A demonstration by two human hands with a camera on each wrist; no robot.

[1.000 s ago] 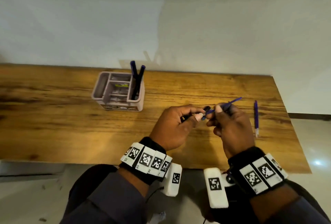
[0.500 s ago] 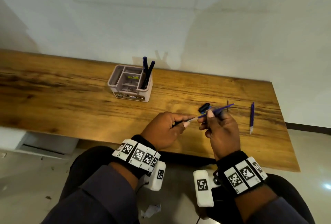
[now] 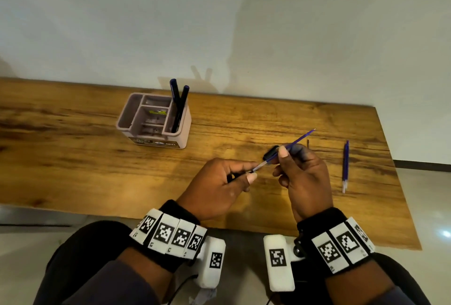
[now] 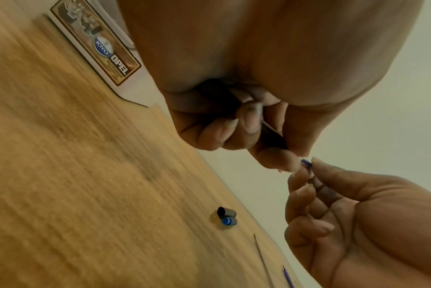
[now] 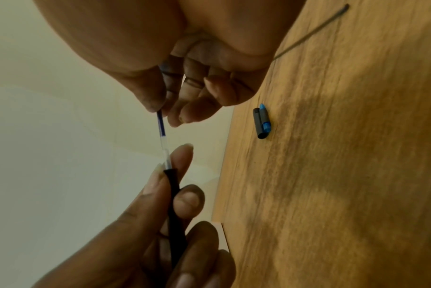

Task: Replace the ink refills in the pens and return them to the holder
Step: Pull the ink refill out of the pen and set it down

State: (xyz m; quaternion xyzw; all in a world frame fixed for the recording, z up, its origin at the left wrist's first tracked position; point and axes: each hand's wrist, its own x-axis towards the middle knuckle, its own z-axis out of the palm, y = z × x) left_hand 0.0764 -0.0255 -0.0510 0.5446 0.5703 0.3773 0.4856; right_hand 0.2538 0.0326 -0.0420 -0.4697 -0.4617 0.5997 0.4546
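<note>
My left hand (image 3: 245,176) grips a black pen barrel (image 5: 173,194) just above the table's near edge. The right hand (image 3: 283,157) pinches a blue ink refill (image 3: 301,137). The refill's clear end (image 5: 165,155) sits in the barrel's mouth and its other end points up to the right. The pen's black cap with a blue end (image 3: 270,152) lies on the table behind the hands. A grey pen holder (image 3: 136,119) stands at the back left with two dark pens (image 3: 179,107) in its right compartment.
A second blue refill (image 3: 345,165) lies near the wooden table's (image 3: 73,158) right edge. A thin dark rod (image 5: 308,37) lies between it and the hands. A pale wall runs behind the table. My knees are under the front edge.
My hands have drawn slightly apart, so more of the refill's clear end shows between them. The head view has shifted, and the holder now sits farther left.
</note>
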